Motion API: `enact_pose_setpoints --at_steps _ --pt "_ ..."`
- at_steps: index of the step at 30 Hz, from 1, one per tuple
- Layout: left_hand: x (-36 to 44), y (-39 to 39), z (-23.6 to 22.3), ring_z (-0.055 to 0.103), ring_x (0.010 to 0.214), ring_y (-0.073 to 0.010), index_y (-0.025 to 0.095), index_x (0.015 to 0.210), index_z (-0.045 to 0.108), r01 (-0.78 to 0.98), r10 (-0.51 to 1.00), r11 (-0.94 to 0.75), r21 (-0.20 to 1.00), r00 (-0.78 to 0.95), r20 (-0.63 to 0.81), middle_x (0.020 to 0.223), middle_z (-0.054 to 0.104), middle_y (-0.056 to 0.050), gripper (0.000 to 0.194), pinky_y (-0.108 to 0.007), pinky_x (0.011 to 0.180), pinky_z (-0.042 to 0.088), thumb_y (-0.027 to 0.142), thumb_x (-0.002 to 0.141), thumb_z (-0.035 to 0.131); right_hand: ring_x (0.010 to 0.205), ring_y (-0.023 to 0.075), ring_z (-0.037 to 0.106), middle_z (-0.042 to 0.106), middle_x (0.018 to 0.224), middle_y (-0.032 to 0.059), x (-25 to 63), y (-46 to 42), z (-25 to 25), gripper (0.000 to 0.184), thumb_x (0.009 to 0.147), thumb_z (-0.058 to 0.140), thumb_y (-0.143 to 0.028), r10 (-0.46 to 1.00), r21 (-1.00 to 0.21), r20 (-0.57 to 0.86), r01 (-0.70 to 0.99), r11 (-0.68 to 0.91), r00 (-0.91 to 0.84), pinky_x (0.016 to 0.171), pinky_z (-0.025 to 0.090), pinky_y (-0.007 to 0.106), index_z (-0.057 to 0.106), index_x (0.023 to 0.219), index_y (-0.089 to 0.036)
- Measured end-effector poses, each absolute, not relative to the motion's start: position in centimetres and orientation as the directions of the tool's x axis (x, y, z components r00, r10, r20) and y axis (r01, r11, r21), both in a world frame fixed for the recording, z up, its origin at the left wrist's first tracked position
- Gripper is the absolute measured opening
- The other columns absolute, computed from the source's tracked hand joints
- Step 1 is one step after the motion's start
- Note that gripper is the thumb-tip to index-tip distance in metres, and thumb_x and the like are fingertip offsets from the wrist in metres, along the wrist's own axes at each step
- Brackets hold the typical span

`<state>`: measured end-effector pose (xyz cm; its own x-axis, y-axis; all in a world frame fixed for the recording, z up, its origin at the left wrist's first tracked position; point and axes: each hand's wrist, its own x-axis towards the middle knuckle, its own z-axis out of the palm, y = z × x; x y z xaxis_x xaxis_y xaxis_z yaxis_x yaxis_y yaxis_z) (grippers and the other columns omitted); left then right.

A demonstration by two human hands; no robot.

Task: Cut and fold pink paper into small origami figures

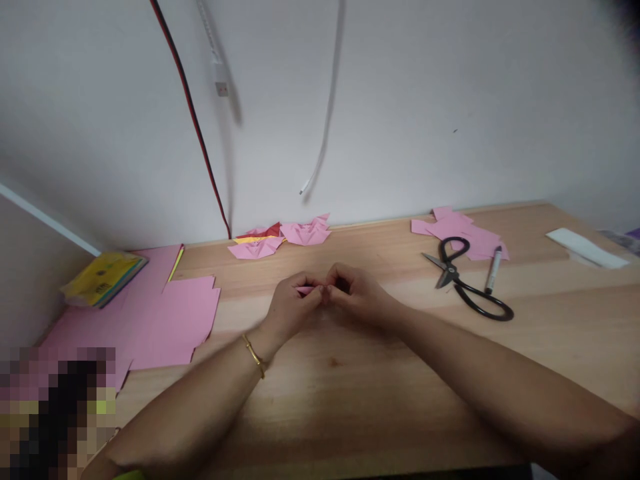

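Observation:
My left hand (296, 303), with a gold bangle on its wrist, is closed on a small piece of pink paper (304, 291). Only a bit of that paper shows between thumb and fingers. My right hand (357, 293) meets it at the fingertips, thumb and forefinger pinched at the paper's right end; what lies inside that pinch is hidden. Beyond the hands, near the wall, lie folded pink paper pieces (306, 232) and a folded red and yellow one (270, 231).
Black-handled scissors (451, 272), slightly open, lie at the right beside a marker (494, 270) and pink paper scraps (465, 230). A white strip (587, 248) is farther right. Pink sheets (175, 323) and a yellow packet (103, 277) cover the left. Cables (187, 100) hang by the wall.

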<state>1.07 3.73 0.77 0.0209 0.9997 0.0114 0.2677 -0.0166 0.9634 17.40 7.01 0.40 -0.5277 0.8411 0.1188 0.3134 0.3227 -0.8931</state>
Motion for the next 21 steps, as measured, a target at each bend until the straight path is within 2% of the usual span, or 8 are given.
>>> enact_pose_setpoints --at_steps 4,10,14,21 --pt "1.08 3.77 0.99 0.059 0.068 -0.0142 0.015 0.065 0.067 0.153 0.997 0.019 0.988 0.067 -0.03 0.067 0.066 -0.003 0.012 -0.025 0.067 0.045 0.021 0.073 0.059 0.063 0.0108 0.045 0.055 0.069 -0.0008 17.57 7.32 0.38 0.018 0.083 0.052 -0.033 0.829 -0.908 0.105 0.288 0.305 -0.549 0.057 0.035 0.023 0.053 0.075 -0.017" --pt "0.9 4.04 1.02 0.059 0.062 -0.0133 0.013 0.066 0.065 -0.054 0.993 0.093 0.994 0.082 -0.089 0.063 0.066 -0.004 0.012 -0.026 0.066 0.046 0.024 0.071 0.065 0.063 0.01 0.044 0.053 0.07 -0.001 17.98 7.82 0.66 0.022 0.085 0.052 -0.036 0.789 -0.94 0.076 0.219 0.26 -0.609 0.057 0.034 0.022 0.055 0.077 -0.016" --pt "0.58 4.31 0.5 0.059 0.065 -0.0132 0.013 0.067 0.065 -0.093 0.99 0.099 0.991 0.109 -0.089 0.066 0.066 -0.004 0.013 -0.026 0.067 0.045 0.025 0.072 0.066 0.065 0.0108 0.047 0.055 0.071 -0.0002 18.07 7.99 0.6 0.02 0.085 0.053 -0.035 0.775 -0.954 0.09 0.168 0.247 -0.626 0.059 0.036 0.023 0.055 0.078 -0.016" --pt "0.68 4.49 0.45 0.059 0.071 -0.0133 0.013 0.08 0.067 -0.172 0.985 0.108 0.979 0.149 -0.082 0.075 0.065 -0.005 0.016 -0.026 0.069 0.045 0.028 0.073 0.067 0.067 0.0117 0.05 0.056 0.072 -0.0001 17.89 8.0 0.32 0.02 0.084 0.053 -0.035 0.847 -0.954 0.106 0.186 0.234 -0.521 0.061 0.038 0.024 0.054 0.076 -0.017"
